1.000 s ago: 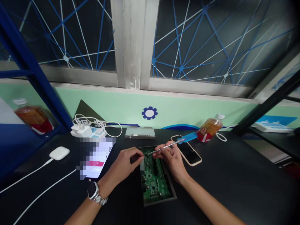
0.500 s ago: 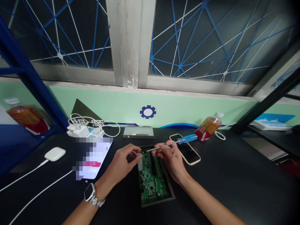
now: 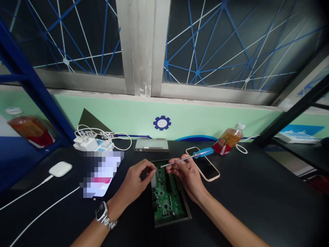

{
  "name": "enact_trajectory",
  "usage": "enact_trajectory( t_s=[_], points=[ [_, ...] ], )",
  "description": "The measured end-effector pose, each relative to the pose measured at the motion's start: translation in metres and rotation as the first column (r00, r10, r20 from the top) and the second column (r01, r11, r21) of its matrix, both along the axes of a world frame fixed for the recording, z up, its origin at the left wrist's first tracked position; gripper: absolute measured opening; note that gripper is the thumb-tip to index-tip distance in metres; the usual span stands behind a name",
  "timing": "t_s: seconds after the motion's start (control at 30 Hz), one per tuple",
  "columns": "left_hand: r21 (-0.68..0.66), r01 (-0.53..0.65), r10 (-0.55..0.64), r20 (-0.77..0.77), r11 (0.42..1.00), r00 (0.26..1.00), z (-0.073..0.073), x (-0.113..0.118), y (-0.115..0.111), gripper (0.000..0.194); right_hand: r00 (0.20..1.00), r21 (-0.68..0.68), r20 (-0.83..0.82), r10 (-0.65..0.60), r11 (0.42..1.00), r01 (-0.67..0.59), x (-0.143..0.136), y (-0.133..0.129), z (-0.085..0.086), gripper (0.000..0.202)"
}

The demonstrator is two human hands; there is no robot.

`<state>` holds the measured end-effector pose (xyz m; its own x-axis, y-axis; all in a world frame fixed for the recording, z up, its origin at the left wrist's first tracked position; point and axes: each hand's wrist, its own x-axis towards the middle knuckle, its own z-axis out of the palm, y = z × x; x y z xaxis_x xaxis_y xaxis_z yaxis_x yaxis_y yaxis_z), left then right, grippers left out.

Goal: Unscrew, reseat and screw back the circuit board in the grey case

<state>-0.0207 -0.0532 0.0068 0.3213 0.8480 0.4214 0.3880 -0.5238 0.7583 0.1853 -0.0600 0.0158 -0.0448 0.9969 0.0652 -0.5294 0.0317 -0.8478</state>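
Note:
A green circuit board (image 3: pixel 166 202) lies in a dark metal tray (image 3: pixel 173 223) at the lower middle. My right hand (image 3: pixel 185 171) grips the metal shaft of a screwdriver (image 3: pixel 204 152) whose blue handle points up to the right. The dark tip of the tool hangs over the board's far left corner. Beside that tip, my left hand (image 3: pixel 141 176) pinches with thumb and forefinger; whatever is between them is too small to make out. A watch and a bracelet are on the left wrist.
A phone (image 3: pixel 209 168) lies right of my right hand, with a drink bottle (image 3: pixel 228 139) behind it. A metal part (image 3: pixel 151 144) rests by the wall. Left are a lit phone (image 3: pixel 102 185), a power strip (image 3: pixel 102 145) and a white case (image 3: pixel 60 169).
The screwdriver has shifted slightly to the left and down. My left thumb and forefinger have closed together near its tip, and the left wrist has moved slightly right.

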Motion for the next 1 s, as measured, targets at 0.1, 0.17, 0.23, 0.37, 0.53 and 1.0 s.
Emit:
enact_trajectory(
  t_s=[0.1, 0.17, 0.23, 0.37, 0.53, 1.0],
  points=[
    [0.033, -0.028, 0.028, 0.003, 0.999, 1.0, 0.0, 0.004, -0.003, 0.01, 1.0, -0.015, 0.006, 0.008, 1.0, -0.008, 0.0, -0.001, 0.001, 0.039],
    [0.053, -0.022, 0.023, -0.026, 0.998, 0.999, 0.004, 0.004, -0.003, 0.011, 1.0, -0.025, 0.014, 0.003, 1.0, -0.002, 0.0, 0.0, 0.0, 0.038],
    [0.065, -0.003, 0.008, -0.074, 0.998, 0.997, 0.009, -0.001, -0.003, 0.013, 0.999, -0.025, 0.018, -0.029, 0.999, 0.03, 0.0, 0.001, -0.001, 0.037],
    [0.062, 0.023, -0.008, -0.226, 0.998, 0.974, 0.02, -0.025, 0.007, 0.016, 0.99, 0.002, 0.034, -0.14, 0.99, 0.14, 0.007, 0.006, -0.002, 0.038],
    [0.058, 0.006, 0.02, -0.432, 0.998, 0.902, 0.011, -0.066, 0.025, 0.014, 0.986, 0.005, 0.053, -0.159, 0.987, 0.159, 0.015, 0.011, -0.002, 0.039],
    [0.012, -0.103, 0.097, -0.476, 0.995, 0.874, -0.017, -0.087, 0.032, 0.015, 0.992, -0.009, 0.094, -0.08, 0.997, 0.081, 0.01, 0.007, -0.001, 0.04]
  ],
)
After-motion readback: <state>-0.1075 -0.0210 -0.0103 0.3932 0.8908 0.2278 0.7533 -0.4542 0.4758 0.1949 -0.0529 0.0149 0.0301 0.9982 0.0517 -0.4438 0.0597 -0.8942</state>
